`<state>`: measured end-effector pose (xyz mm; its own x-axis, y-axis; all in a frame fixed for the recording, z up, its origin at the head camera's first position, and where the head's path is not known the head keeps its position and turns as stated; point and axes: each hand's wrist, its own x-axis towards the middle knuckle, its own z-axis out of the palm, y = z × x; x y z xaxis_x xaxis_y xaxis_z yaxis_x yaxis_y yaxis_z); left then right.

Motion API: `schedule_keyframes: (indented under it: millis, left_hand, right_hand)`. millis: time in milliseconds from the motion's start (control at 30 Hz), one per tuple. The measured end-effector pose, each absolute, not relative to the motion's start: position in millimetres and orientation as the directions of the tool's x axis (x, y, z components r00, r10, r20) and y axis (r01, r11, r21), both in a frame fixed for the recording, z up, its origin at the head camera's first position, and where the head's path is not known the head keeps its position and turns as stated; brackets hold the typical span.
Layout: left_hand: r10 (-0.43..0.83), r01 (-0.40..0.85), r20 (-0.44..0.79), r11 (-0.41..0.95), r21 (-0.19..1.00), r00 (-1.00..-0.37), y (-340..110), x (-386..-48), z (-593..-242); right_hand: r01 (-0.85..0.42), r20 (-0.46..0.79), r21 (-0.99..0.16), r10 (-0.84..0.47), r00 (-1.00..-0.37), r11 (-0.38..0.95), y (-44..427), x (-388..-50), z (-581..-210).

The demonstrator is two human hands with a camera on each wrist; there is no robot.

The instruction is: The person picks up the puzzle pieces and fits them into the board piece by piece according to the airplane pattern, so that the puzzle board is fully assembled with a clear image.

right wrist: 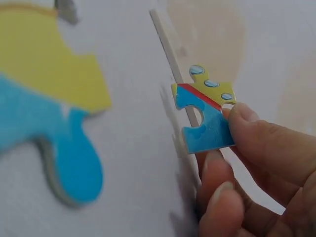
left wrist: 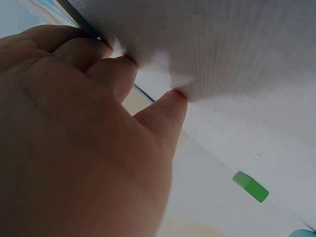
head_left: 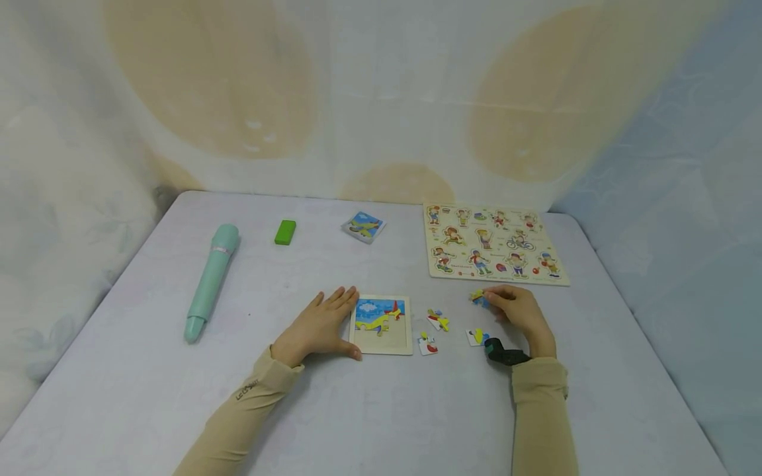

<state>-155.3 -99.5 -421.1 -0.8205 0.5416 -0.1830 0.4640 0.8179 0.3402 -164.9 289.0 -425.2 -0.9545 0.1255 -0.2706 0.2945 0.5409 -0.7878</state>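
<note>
My right hand (head_left: 520, 314) pinches a jigsaw puzzle piece (right wrist: 210, 118) between thumb and fingers, raised off the table. The piece is blue and yellow with a red stripe and small window shapes. My left hand (head_left: 321, 327) lies with fingers spread along the left edge of a square wooden puzzle tray (head_left: 383, 342). Joined pieces with sky and a yellow plane (head_left: 375, 317) fill the tray's upper part; bare wood shows below. Loose pieces lie right of the tray: a red-yellow one (head_left: 439, 320), a white-red one (head_left: 427, 344) and a yellow-white-blue one (head_left: 476, 337) near the right wrist.
A board of sports figures (head_left: 497, 244) lies at the back right. Toward the back are a plane picture card (head_left: 364, 227) and a green block (head_left: 285, 232). A mint-green microphone-shaped object (head_left: 211, 281) lies at the left. Curtains (head_left: 381, 99) hang behind the table.
</note>
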Motion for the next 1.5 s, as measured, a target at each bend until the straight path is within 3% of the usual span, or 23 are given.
schedule_keyframes:
  millis: [567,933,1500]
  left_hand:
    - [0.541,0.461,-0.193,0.82,0.34,-0.819,-98.8,-155.3,-420.4]
    - [0.54,0.464,-0.188,0.82,0.335,-0.82,-100.8,-155.9,-421.2]
    - [0.542,0.461,-0.179,0.815,0.351,-0.821,-101.8,-154.3,-420.1]
  right_hand:
    - [0.183,-0.258,-0.917,-0.176,-0.95,0.353,239.4,-172.5,-416.3]
    - [0.187,-0.295,-0.92,-0.297,-0.908,0.344,208.4,-176.2,-421.2]
    - [0.141,-0.298,-0.896,-0.336,-0.893,0.421,172.5,-171.8,-425.1]
